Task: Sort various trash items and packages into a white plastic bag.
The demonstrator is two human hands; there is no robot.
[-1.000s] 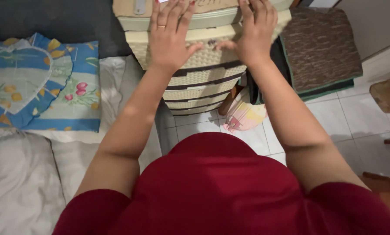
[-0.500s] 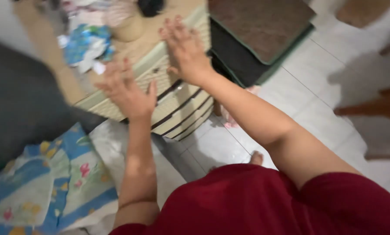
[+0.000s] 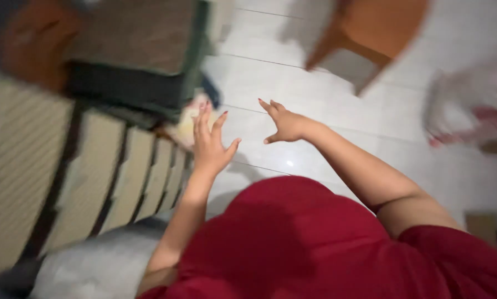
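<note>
My left hand (image 3: 209, 145) and right hand (image 3: 284, 123) hang open and empty beside the drawers (image 3: 93, 177); the blurred view suggests I might knock them.

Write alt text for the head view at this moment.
Both hands are open and empty in the air: the left hand beside a cream woven drawer unit, the right hand over white floor tiles. The picture is motion-blurred.
</note>
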